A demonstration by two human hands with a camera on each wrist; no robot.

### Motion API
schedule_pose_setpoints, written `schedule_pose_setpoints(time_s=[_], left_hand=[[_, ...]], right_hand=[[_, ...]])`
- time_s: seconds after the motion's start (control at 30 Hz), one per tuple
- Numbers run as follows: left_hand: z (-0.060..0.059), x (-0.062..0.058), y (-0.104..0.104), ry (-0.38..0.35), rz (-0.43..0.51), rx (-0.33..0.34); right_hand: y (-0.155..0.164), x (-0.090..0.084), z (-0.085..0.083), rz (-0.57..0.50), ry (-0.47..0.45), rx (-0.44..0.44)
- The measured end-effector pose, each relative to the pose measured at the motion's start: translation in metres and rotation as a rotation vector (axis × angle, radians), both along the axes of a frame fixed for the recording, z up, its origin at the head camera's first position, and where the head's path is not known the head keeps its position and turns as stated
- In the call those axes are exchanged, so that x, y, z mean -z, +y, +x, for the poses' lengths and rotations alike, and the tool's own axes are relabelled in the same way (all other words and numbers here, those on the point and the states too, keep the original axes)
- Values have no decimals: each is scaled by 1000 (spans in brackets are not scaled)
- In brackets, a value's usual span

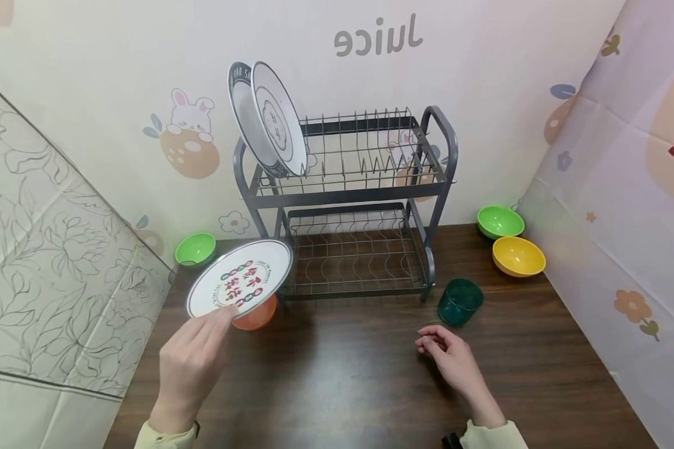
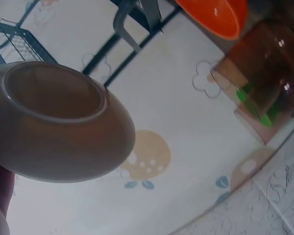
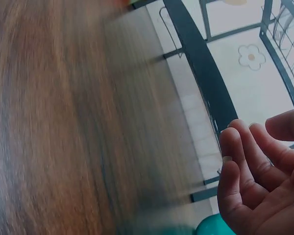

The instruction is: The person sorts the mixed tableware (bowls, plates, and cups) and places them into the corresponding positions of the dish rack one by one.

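My left hand [image 1: 193,355] grips the near rim of a white plate [image 1: 240,277] printed with red and green characters and holds it above the table, over an orange bowl [image 1: 256,315]. The left wrist view shows the plate's underside [image 2: 54,122] with the orange bowl [image 2: 213,17] behind it. My right hand [image 1: 446,352] rests on the dark wooden table [image 1: 342,374] with fingers loosely curled and holds nothing; its fingers [image 3: 245,166] show the same in the right wrist view. Two more plates [image 1: 269,118] stand at the left end of the rack's top tier.
A grey two-tier dish rack [image 1: 348,199] stands at the back of the table, its lower tier bare. A dark green cup [image 1: 459,302] sits just beyond my right hand. A green bowl [image 1: 195,248] lies back left; a green bowl [image 1: 500,221] and a yellow bowl [image 1: 518,255] back right.
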State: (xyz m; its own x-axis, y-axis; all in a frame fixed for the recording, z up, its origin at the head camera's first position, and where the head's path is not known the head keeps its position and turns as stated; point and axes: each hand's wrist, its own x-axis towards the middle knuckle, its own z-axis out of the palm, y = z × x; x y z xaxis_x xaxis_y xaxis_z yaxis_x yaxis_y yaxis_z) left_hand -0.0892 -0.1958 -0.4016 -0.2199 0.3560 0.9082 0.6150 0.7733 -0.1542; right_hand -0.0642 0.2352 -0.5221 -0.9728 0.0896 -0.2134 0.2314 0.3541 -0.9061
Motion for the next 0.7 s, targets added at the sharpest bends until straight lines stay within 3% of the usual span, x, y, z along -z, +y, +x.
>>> schedule_pose_setpoints(time_s=[0.4,0.53,0.7], left_hand=[[-3,14,37,-24,-54,231],[-2,26,53,-78,-92,293],[2,45,73,-143,-119,375]], right_hand=[[-16,0,-1,-9,53,-59],[-23,-3,-3,-77,55,-99],[-25,-13,-7,-140,47,-17]])
